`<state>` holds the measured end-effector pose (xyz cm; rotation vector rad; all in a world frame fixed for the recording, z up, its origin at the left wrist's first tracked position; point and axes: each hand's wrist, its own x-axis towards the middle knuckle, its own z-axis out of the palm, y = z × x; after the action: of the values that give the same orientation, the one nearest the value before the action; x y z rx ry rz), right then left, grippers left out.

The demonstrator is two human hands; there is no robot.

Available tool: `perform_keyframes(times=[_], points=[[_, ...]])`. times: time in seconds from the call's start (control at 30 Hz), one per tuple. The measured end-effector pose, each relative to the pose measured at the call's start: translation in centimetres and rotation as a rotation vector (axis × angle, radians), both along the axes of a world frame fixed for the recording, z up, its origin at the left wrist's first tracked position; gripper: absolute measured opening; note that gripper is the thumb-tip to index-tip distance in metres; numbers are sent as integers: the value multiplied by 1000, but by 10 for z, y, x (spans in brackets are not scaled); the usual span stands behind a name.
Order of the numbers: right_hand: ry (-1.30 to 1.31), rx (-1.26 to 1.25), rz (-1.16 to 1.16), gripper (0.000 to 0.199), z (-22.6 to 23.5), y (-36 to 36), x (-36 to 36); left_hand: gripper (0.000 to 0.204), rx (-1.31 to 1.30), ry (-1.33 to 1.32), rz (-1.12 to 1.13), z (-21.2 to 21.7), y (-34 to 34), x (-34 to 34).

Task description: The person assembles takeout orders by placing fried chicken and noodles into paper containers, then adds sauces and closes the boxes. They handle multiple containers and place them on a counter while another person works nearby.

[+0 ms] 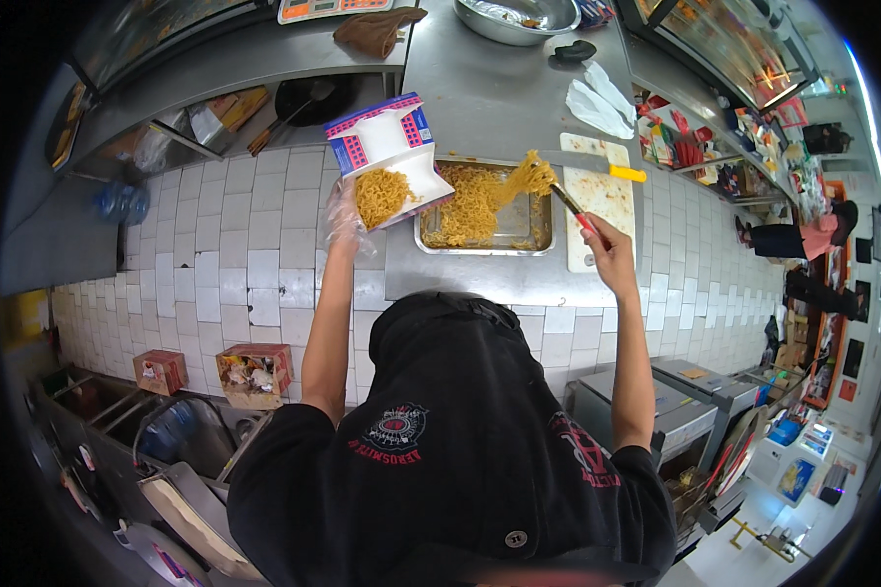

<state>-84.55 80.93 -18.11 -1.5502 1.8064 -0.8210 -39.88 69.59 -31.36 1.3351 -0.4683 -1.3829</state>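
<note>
Scooping fried noodles from tray to box, mid-transfer

The left hand (344, 221), in a thin clear glove, is clamped on an open paper box (390, 157) tilted toward the metal tray (538, 235), a heap of noodles (381, 195) already inside. At about 3 o'clock from the box, the right hand (607, 245) is closed around red-handled tongs (566, 201) pinching a clump above the tray. Looks like the filling step; the next bit probably needs that clump carried toward 9 o'clock over the box without strands dropping on the steel counter (499, 98).
</note>
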Motion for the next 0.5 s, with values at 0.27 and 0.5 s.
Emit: perform_keyframes(times=[0.27,0.5], points=[[-116,-135,-29,40,90,-1,24,45,-67,-4,-7,0,-10,-4],[-171,-317,-32,40,177,-12,69,46,-104,-155,-108,-53,-32,4]])
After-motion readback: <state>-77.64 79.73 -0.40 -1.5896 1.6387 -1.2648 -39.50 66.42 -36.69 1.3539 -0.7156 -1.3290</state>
